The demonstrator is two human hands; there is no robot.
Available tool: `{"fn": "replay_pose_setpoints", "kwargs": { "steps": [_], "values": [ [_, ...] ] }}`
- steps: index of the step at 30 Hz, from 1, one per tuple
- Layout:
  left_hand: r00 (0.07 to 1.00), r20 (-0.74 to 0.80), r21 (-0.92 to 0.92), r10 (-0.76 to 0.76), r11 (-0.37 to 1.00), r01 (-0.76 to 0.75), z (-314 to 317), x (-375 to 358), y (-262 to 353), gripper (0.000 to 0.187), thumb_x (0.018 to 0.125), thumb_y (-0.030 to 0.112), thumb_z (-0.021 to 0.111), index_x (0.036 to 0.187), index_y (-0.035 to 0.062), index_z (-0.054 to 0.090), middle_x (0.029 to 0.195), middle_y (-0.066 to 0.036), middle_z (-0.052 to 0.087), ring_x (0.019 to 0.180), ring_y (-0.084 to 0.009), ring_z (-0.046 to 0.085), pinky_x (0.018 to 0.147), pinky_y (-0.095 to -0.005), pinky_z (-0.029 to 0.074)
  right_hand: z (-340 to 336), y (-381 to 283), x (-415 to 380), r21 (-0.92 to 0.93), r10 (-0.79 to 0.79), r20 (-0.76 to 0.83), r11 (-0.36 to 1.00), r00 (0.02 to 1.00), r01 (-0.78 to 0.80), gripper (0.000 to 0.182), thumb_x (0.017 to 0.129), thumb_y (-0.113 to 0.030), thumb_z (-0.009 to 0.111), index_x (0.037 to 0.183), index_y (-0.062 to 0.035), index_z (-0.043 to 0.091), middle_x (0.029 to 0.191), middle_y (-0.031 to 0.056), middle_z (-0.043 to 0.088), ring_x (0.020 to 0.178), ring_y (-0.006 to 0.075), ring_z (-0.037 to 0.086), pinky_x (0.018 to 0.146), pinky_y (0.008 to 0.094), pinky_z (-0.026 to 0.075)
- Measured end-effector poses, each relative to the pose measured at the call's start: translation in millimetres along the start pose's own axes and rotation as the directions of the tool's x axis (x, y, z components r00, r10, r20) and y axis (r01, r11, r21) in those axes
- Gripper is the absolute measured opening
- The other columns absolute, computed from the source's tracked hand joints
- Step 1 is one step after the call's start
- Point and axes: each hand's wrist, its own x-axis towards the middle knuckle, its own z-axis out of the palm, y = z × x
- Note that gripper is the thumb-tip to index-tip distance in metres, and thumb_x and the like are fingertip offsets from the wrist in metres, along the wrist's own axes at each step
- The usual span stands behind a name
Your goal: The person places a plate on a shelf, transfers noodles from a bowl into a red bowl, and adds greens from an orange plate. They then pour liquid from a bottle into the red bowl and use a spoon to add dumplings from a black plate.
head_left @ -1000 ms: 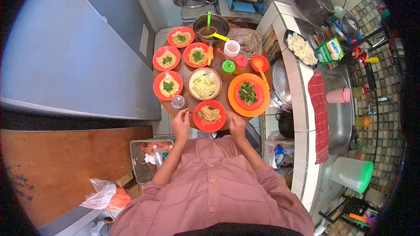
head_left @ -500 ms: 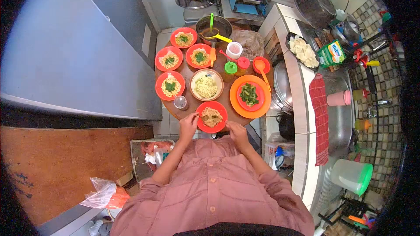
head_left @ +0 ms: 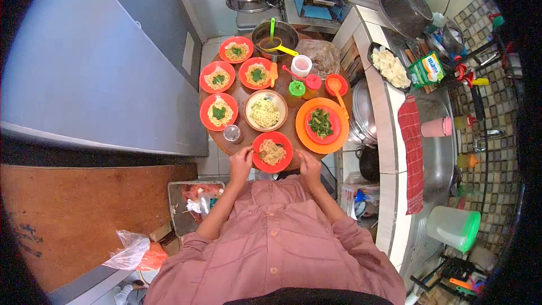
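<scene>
In front of me is a red bowl of noodles. My left hand is closed at its left rim, pinching the handle of what looks like a spoon that dips into the noodles. On the other side, my right hand is pinched beside the right rim, around a thin utensil whose kind is too small to make out. Just beyond stands a patterned bowl of pale noodles. To its right, a red plate of leafy greens rests on an orange plate.
Several red bowls of noodles topped with greens line the left of the round table. A glass stands near my left hand. Behind are a pot with ladles, lidded jars and a red bowl with an orange spoon. A counter runs along the right.
My right hand has shifted slightly right and up, away from the bowl's rim. The noodles have been moved about; their darker patches show less. My left hand stays almost in place.
</scene>
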Motion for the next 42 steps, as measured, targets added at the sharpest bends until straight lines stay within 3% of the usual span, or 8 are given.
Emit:
{"fn": "replay_pose_setpoints", "kwargs": {
  "steps": [5,12,16,21,26,28,34,42],
  "values": [
    [0.998,-0.058,-0.002,0.028,1.000,-0.028,4,0,-10,0.015,0.080,0.010,0.058,0.090,0.0006,0.062,0.074,-0.012,0.065,0.065,-0.0160,0.063,0.056,-0.0275,0.047,10,5,19,0.228,0.193,-0.027,0.957,0.981,-0.181,0.014,0.084,-0.003,0.049,0.090,0.0035,0.060,0.083,0.0118,0.064,0.078,0.0181,0.063,0.070,0.0269,0.048],
    [0.988,-0.079,-0.048,-0.130,0.991,0.127,-12,1,5,0.014,0.079,0.008,0.057,0.090,-0.0004,0.063,0.078,-0.016,0.064,0.068,-0.0212,0.064,0.061,-0.0289,0.049,11,21,22,0.317,0.226,0.173,0.909,0.959,-0.272,0.016,0.086,-0.003,0.047,0.090,0.0062,0.059,0.083,0.0105,0.064,0.080,0.0159,0.063,0.071,0.0243,0.048],
    [0.981,-0.146,-0.133,-0.131,0.985,0.112,-17,-2,11,0.015,0.081,0.008,0.056,0.092,-0.0006,0.062,0.076,-0.010,0.065,0.068,-0.0133,0.063,0.061,-0.0245,0.048,-10,10,23,0.674,0.488,0.077,0.617,0.869,-0.406,0.022,0.091,-0.012,0.043,0.093,0.0068,0.054,0.089,0.0125,0.062,0.082,0.0203,0.062,0.075,0.0260,0.049],
    [0.964,-0.149,-0.211,-0.220,0.960,0.186,-29,3,45,0.017,0.084,0.007,0.055,0.096,-0.0030,0.060,0.084,-0.007,0.064,0.075,-0.0122,0.061,0.064,-0.0228,0.047,-49,-3,30,0.892,0.712,-0.092,0.370,0.696,-0.260,0.026,0.093,-0.019,0.039,0.091,0.0049,0.049,0.089,0.0148,0.058,0.081,0.0229,0.062,0.073,0.0278,0.051],
    [0.934,-0.062,-0.611,-0.351,0.753,0.243,-20,10,65,0.019,0.085,0.006,0.054,0.100,-0.0054,0.056,0.092,-0.009,0.060,0.079,-0.0158,0.061,0.068,-0.0231,0.048,-109,-12,50,0.890,0.731,-0.297,0.445,0.615,-0.098,0.024,0.093,-0.018,0.038,0.090,0.0030,0.048,0.089,0.0135,0.057,0.076,0.0231,0.062,0.071,0.0286,0.052],
    [0.902,0.047,-0.795,-0.429,0.530,0.293,-19,18,88,0.019,0.085,0.005,0.053,0.100,-0.0052,0.056,0.090,-0.009,0.060,0.078,-0.0155,0.061,0.069,-0.0231,0.049,-142,-13,63,0.793,0.630,-0.494,0.608,0.599,0.014,0.022,0.093,-0.018,0.037,0.089,0.0019,0.047,0.090,0.0144,0.057,0.076,0.0225,0.061,0.070,0.0291,0.051],
    [0.921,0.107,-0.866,-0.374,0.421,0.271,5,58,165,0.019,0.085,0.005,0.053,0.100,-0.0060,0.054,0.094,-0.011,0.058,0.083,-0.0174,0.060,0.074,-0.0263,0.052,-233,28,99,0.580,0.497,-0.770,0.806,0.401,0.114,0.019,0.094,-0.017,0.035,0.089,-0.0011,0.045,0.095,0.0210,0.057,0.079,0.0233,0.061,0.071,0.0318,0.053],
    [0.986,0.094,-0.879,-0.141,0.453,0.149,102,144,269,0.024,0.086,0.007,0.052,0.105,-0.0075,0.051,0.099,-0.012,0.057,0.087,-0.0202,0.060,0.079,-0.0272,0.049,-296,93,157,0.552,0.520,-0.784,0.834,0.339,-0.004,0.018,0.093,-0.010,0.030,0.091,0.0049,0.038,0.092,0.0225,0.055,0.079,0.0278,0.061,0.073,0.0327,0.054]
  ]
}}
